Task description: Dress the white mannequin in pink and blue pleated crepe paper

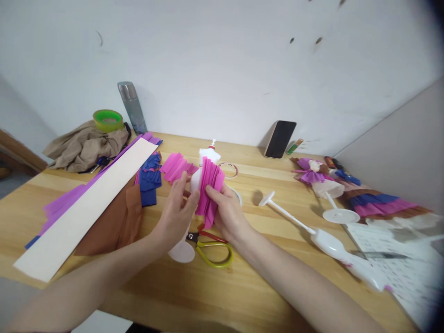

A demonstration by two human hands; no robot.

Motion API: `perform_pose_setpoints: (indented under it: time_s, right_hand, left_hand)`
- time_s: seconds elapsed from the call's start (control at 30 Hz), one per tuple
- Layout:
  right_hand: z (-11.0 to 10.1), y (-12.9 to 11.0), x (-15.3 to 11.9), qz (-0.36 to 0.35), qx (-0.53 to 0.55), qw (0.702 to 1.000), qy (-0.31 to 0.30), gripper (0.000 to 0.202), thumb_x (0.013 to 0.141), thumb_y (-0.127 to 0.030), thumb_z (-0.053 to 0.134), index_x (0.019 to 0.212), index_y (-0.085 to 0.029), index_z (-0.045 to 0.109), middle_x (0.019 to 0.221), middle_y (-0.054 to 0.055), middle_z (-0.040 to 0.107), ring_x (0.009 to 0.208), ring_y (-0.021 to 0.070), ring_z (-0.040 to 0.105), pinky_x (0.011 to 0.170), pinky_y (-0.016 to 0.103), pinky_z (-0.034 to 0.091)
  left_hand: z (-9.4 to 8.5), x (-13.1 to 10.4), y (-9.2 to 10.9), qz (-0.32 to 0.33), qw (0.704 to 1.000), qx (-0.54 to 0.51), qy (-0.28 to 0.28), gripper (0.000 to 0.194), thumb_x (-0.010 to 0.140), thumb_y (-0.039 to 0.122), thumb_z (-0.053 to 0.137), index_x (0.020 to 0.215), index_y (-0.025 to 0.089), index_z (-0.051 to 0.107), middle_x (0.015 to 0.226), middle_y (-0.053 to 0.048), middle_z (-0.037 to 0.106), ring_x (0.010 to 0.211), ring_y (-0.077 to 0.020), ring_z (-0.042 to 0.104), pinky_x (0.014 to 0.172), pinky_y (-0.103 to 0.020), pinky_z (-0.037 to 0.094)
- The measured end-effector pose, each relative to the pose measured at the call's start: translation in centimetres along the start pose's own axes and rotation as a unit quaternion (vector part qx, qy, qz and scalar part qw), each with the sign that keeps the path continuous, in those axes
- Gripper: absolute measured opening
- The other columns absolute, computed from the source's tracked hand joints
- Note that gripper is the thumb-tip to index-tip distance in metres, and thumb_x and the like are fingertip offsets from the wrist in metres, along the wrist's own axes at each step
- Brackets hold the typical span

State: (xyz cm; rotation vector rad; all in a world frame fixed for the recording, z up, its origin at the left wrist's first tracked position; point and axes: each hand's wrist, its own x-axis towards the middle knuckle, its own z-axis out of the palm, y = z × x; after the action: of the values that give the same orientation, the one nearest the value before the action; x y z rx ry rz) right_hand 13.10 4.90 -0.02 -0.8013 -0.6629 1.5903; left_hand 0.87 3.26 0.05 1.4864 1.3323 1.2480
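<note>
A pleated strip of pink crepe paper [210, 192] is pinched between the thumb and fingers of my right hand [229, 210]. It lies against the front of a small white dress form [208, 155], whose neck and shoulders show above the paper. My left hand [178, 206] is closed at the left side of the form's body, thumb and fingertips on it. The form's round base [182, 252] shows below my hands. Another pleated pink paper piece [176, 166] lies behind my left hand. Scissors with yellow and red handles [215, 254] lie just below, their blades partly hidden.
At left lie a long cream strip [86, 208], brown paper [111, 222] and blue pleated paper [150, 178]. Behind stand a bottle [133, 108] and green tape [107, 120]. At right are a phone [280, 138], a second white dress form lying down [333, 245] and a paper-dressed one [314, 173].
</note>
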Motion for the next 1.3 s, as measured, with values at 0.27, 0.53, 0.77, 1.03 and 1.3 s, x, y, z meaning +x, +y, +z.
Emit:
perform_pose_setpoints:
  time_s: [0.27, 0.53, 0.77, 1.03, 1.3]
  right_hand:
    - [-0.1, 0.4, 0.0, 0.05, -0.017, 0.999, 0.011, 0.027, 0.068, -0.029, 0.075, 0.09, -0.02, 0.064, 0.062, -0.003, 0.068, 0.053, 0.0169, 0.062, 0.048, 0.029, 0.052]
    - [-0.7, -0.5, 0.6, -0.007, -0.07, 0.997, 0.026, 0.022, 0.067, -0.034, 0.078, 0.078, -0.019, 0.068, 0.059, -0.002, 0.068, 0.049, 0.015, 0.058, 0.043, 0.026, 0.044]
    - [-0.8, -2.5, 0.5, -0.008, -0.004, 1.0, 0.029, 0.017, 0.071, -0.03, 0.076, 0.083, -0.019, 0.071, 0.081, 0.005, 0.077, 0.077, 0.0243, 0.071, 0.079, 0.042, 0.057]
    - [-1.2, -4.1, 0.8, 0.05, 0.032, 0.998, -0.03, 0.016, 0.078, -0.028, 0.067, 0.088, -0.017, 0.072, 0.078, 0.008, 0.077, 0.083, 0.0283, 0.072, 0.085, 0.046, 0.058]
    - [-2.0, -3.3, 1.8, 0.1, 0.055, 0.993, -0.007, 0.011, 0.079, -0.023, 0.064, 0.082, -0.016, 0.071, 0.07, 0.007, 0.075, 0.063, 0.0223, 0.069, 0.073, 0.041, 0.061]
  left_hand:
    - [-0.1, 1.0, 0.3, -0.185, 0.952, -0.234, -0.065, 0.031, 0.077, 0.037, 0.07, 0.098, 0.014, 0.066, 0.077, -0.002, 0.066, 0.066, -0.0138, 0.059, 0.065, -0.026, 0.049]
    - [-0.7, 1.5, 1.2, -0.228, 0.911, -0.339, -0.057, 0.024, 0.075, 0.015, 0.072, 0.094, 0.017, 0.057, 0.077, -0.001, 0.069, 0.062, -0.0149, 0.068, 0.064, -0.028, 0.055]
    - [-0.9, 2.7, 4.3, -0.123, 0.947, -0.291, -0.058, 0.017, 0.082, 0.018, 0.062, 0.099, 0.015, 0.062, 0.082, -0.003, 0.068, 0.069, -0.0151, 0.065, 0.062, -0.026, 0.051]
    - [0.2, 4.4, 6.4, -0.071, 0.961, -0.258, -0.075, 0.025, 0.083, 0.015, 0.054, 0.106, 0.014, 0.064, 0.072, 0.0, 0.061, 0.063, -0.0133, 0.055, 0.059, -0.025, 0.046]
    - [0.3, 4.7, 4.3, -0.087, 0.964, -0.246, -0.056, 0.04, 0.081, 0.018, 0.055, 0.121, 0.016, 0.058, 0.094, -0.004, 0.067, 0.077, -0.0162, 0.063, 0.069, -0.029, 0.049]
